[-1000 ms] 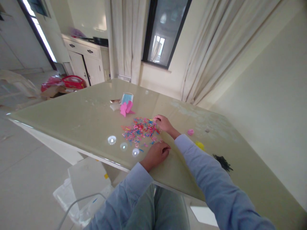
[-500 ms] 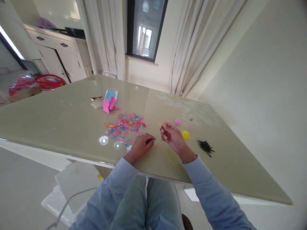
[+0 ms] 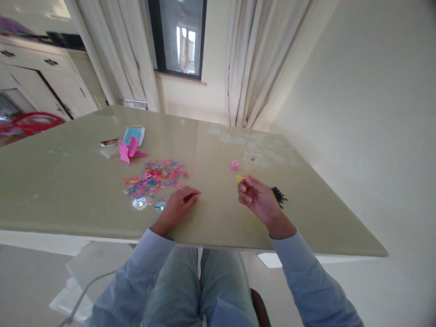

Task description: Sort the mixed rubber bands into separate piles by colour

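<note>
My right hand (image 3: 259, 200) is closed in a pinch, with a small yellow loop (image 3: 240, 178) at its fingertips. A yellow pile lies right there, mostly covered by the hand, so loop and pile partly merge in view. My left hand (image 3: 177, 206) rests on the table with thumb and fingers pressed together; anything between them is too small to make out. Left of it spreads a heap of small red, pink and blue loops (image 3: 158, 175). Beyond my right fingers sits a small pink bundle (image 3: 235, 165). A bunch of thin black pieces (image 3: 279, 196) is partly behind my right hand.
On the glossy table (image 3: 211, 218), a pink folded item (image 3: 130, 151) lies against a blue face mask (image 3: 134, 135) at the back left. A small clear object (image 3: 252, 158) is at the back right. Walls and curtains (image 3: 250, 63) stand behind the table.
My right hand has moved right with the yellow loop, over the yellow pile, which it now mostly covers. My left hand stays near the coloured heap. The whole view has turned to the right.
</note>
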The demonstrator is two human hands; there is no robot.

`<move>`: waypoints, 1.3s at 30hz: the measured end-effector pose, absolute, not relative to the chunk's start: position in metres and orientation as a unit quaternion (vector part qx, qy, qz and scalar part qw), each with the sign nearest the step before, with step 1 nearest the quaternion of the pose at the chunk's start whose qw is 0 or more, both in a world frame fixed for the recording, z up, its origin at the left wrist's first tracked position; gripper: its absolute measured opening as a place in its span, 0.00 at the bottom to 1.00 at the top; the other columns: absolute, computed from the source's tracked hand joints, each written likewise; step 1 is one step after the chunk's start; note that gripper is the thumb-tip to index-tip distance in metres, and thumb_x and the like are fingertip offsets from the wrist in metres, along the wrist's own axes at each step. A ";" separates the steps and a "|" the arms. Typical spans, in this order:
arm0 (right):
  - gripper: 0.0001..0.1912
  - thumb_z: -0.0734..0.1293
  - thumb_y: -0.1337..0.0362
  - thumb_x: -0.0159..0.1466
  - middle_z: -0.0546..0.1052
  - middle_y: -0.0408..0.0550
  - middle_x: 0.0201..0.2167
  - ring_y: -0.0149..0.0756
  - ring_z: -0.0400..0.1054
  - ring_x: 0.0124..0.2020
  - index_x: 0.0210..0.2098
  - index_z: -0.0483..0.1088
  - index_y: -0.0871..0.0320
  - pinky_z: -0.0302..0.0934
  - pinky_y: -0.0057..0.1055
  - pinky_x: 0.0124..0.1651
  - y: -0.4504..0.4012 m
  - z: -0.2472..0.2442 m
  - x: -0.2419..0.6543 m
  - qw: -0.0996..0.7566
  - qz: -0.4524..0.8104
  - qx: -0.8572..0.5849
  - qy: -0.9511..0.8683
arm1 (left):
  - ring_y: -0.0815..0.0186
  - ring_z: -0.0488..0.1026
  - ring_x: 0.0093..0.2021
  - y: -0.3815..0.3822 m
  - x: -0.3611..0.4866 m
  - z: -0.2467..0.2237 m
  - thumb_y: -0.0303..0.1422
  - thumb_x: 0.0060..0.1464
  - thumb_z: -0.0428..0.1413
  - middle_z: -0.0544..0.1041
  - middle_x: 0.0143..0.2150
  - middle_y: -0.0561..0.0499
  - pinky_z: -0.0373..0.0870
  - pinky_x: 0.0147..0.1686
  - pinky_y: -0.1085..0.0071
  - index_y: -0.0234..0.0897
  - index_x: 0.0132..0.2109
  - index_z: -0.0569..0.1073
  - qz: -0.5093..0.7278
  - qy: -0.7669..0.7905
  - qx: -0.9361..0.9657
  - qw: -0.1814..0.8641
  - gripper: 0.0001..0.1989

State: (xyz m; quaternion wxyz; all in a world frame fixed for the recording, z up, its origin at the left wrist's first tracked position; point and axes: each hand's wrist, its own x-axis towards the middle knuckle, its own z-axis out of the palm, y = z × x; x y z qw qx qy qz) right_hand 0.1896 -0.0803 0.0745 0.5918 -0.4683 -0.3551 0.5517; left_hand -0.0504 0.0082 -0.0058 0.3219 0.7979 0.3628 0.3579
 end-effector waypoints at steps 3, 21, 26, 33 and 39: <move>0.12 0.65 0.53 0.60 0.65 0.39 0.23 0.28 0.53 0.19 0.29 0.62 0.54 0.47 0.27 0.22 -0.068 0.060 0.221 0.565 0.342 -0.612 -0.435 | 0.62 0.76 0.37 0.008 -0.050 -0.004 0.39 0.58 0.52 0.80 0.35 0.48 0.71 0.40 0.66 0.37 0.38 0.79 0.351 0.372 0.797 0.322 0.13; 0.13 0.58 0.61 0.64 0.78 0.54 0.34 0.43 0.70 0.36 0.35 0.73 0.58 0.62 0.36 0.43 -0.052 0.012 0.281 0.317 -0.050 -0.725 -0.609 | 0.63 0.76 0.36 0.005 -0.050 0.001 0.40 0.58 0.52 0.81 0.36 0.47 0.72 0.39 0.67 0.37 0.38 0.79 0.352 0.389 0.784 0.332 0.14; 0.14 0.59 0.59 0.65 0.78 0.54 0.35 0.42 0.71 0.36 0.36 0.74 0.57 0.64 0.37 0.43 -0.059 0.014 0.267 0.372 -0.057 -0.700 -0.607 | 0.63 0.76 0.37 0.004 -0.050 0.000 0.39 0.58 0.52 0.81 0.36 0.48 0.72 0.41 0.66 0.38 0.38 0.79 0.352 0.384 0.793 0.314 0.13; 0.13 0.60 0.58 0.67 0.79 0.51 0.34 0.41 0.72 0.37 0.38 0.75 0.53 0.65 0.37 0.42 -0.066 0.005 0.231 0.292 0.084 -0.565 -0.767 | 0.63 0.76 0.38 0.000 -0.052 0.000 0.36 0.59 0.52 0.81 0.37 0.48 0.72 0.42 0.67 0.38 0.38 0.79 0.376 0.389 0.784 0.304 0.12; 0.12 0.61 0.58 0.67 0.80 0.50 0.35 0.41 0.74 0.37 0.38 0.76 0.53 0.66 0.37 0.42 -0.066 -0.002 0.225 0.272 0.110 -0.564 -0.772 | 0.63 0.76 0.40 -0.003 -0.070 0.001 0.38 0.60 0.52 0.82 0.39 0.47 0.71 0.42 0.67 0.37 0.40 0.79 0.414 0.407 0.758 0.296 0.13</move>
